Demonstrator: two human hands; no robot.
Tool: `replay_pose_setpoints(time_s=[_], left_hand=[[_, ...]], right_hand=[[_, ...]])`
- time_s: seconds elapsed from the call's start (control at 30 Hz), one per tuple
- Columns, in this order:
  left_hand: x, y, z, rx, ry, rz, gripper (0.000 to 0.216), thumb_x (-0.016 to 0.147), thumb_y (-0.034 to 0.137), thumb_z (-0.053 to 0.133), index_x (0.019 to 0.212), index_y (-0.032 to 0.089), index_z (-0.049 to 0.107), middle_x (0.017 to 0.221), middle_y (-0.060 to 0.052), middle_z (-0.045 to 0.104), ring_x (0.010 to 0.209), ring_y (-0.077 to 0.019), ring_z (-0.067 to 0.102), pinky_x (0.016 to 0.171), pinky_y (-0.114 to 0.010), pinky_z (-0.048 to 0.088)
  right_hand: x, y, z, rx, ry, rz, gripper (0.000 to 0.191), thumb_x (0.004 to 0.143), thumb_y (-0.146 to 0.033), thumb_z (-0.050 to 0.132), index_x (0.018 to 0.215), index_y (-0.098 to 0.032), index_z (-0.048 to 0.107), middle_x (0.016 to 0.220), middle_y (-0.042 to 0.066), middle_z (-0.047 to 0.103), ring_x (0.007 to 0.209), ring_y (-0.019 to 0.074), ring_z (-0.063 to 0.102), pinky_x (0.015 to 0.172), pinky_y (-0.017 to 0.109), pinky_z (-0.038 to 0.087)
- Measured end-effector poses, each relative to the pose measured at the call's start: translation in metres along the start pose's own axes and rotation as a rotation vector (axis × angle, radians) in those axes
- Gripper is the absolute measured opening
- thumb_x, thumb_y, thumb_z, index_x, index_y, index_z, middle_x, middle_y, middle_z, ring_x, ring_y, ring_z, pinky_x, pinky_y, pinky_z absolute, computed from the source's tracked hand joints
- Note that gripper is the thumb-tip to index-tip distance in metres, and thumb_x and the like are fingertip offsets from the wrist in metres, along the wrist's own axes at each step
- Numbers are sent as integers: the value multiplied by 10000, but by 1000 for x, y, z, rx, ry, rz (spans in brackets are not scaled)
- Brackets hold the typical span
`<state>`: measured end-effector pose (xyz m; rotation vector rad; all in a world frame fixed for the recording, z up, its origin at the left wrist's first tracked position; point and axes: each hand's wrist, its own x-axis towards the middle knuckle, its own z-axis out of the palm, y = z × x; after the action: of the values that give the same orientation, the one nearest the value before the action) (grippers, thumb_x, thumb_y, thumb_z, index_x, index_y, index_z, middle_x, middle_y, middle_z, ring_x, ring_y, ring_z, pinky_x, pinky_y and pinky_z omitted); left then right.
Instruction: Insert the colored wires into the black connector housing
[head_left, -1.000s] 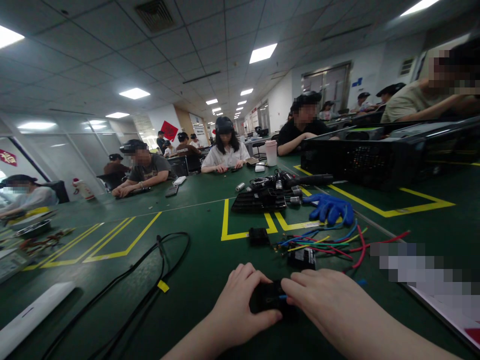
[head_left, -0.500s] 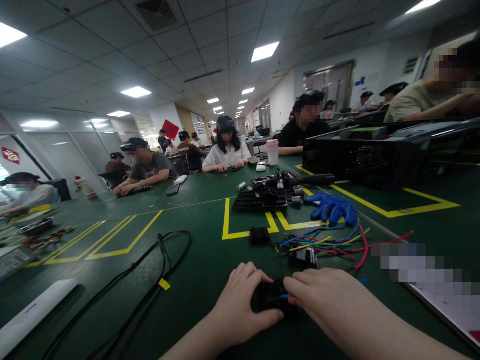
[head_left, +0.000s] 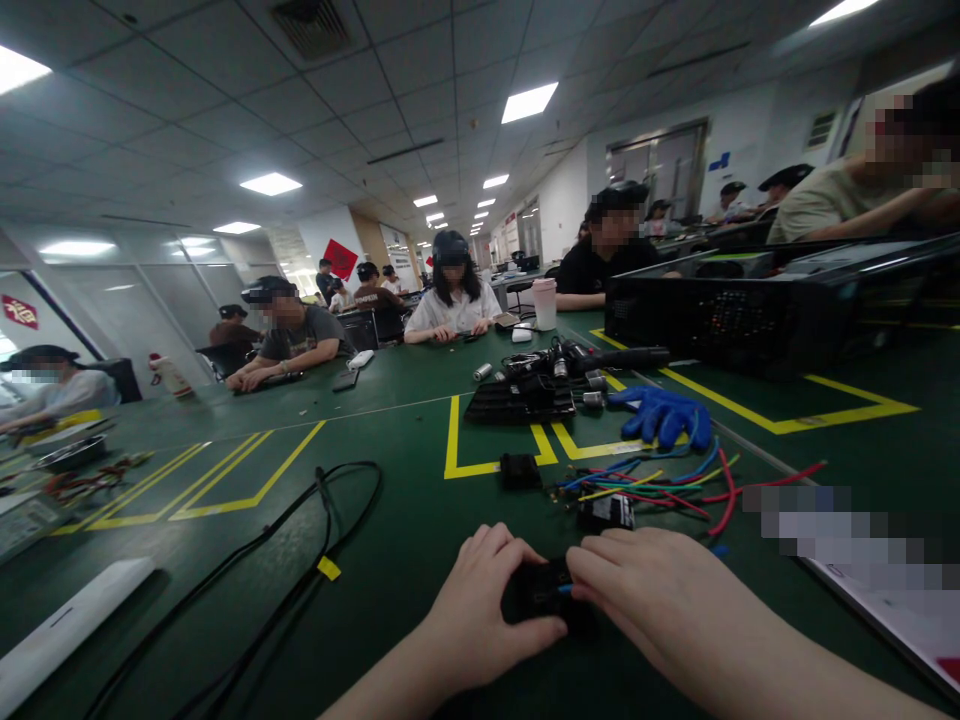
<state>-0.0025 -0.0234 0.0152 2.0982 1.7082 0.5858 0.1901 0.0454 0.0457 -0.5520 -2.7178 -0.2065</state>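
Observation:
A small black block-shaped part [head_left: 538, 590] rests low in front of me, close to the table top. My left hand [head_left: 484, 595] grips its left side between thumb and fingers. From the right, my right hand [head_left: 652, 590] is closed at the block's other side. A short bit of blue wire [head_left: 565, 590] shows at its fingertips, against the block; the fingers hide the rest. Just beyond my hands lie a black block with a white label [head_left: 606, 512] and a bundle of coloured wires [head_left: 660, 488]. Another small black block [head_left: 519, 471] sits farther left.
Blue gloves [head_left: 667, 418], a black power tool [head_left: 622, 358] and metal sockets lie farther back. A black computer case [head_left: 712, 320] stands at the right. Black cable [head_left: 322, 540] loops across the left, near a white bar [head_left: 75, 630]. Several people sit around the green table [head_left: 405, 560].
Both hands stay nearly in place on the black block. The right fingers have shifted very slightly, and the blue wire's visible part sits a touch farther left.

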Motion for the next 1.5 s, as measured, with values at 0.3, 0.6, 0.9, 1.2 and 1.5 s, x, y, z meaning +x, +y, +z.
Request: replay_pose_setpoints(time_s=[0.3, 0.6, 0.9, 1.2, 1.5], left_hand=[[2, 2, -3, 19, -13, -6, 355, 742, 364, 730, 1026, 238, 558, 1010, -13, 509, 949, -226, 454, 857, -343, 372], [0, 0, -1, 13, -6, -1, 373, 738, 374, 736, 1036, 243, 556, 1020, -13, 509, 959, -229, 453, 872, -352, 360], [1, -1, 0, 43, -5, 7, 349, 751, 387, 727, 1013, 239, 551, 1001, -7, 496, 946, -217, 450, 851, -331, 363], [3, -1, 3, 64, 5, 16, 342, 757, 380, 719, 1006, 230, 539, 996, -7, 497, 939, -217, 453, 843, -334, 364], [2, 1, 1, 49, 3, 9, 326, 772, 398, 707, 1002, 234, 545, 990, -5, 496, 935, -216, 452, 828, -327, 365]], right_hand=[[0, -1, 0, -19, 0, -5, 191, 710, -69, 670, 760, -220, 565, 678, -38, 661, 567, 166, 624, 495, 279, 380], [0, -2, -3, -21, -48, 20, 165, 738, -81, 646, 759, -219, 559, 683, -26, 672, 564, 155, 630, 506, 255, 384], [1, -6, 0, 145, -97, 64, 189, 763, -48, 596, 863, -208, 589, 782, -6, 660, 638, 169, 634, 529, 262, 418], [4, -15, 19, 87, -12, 17, 178, 730, -57, 602, 838, -197, 618, 885, 25, 609, 742, 193, 588, 578, 296, 444], [3, -16, 10, 97, -53, 59, 156, 751, -74, 595, 847, -195, 621, 824, 24, 630, 691, 194, 608, 575, 299, 461]])
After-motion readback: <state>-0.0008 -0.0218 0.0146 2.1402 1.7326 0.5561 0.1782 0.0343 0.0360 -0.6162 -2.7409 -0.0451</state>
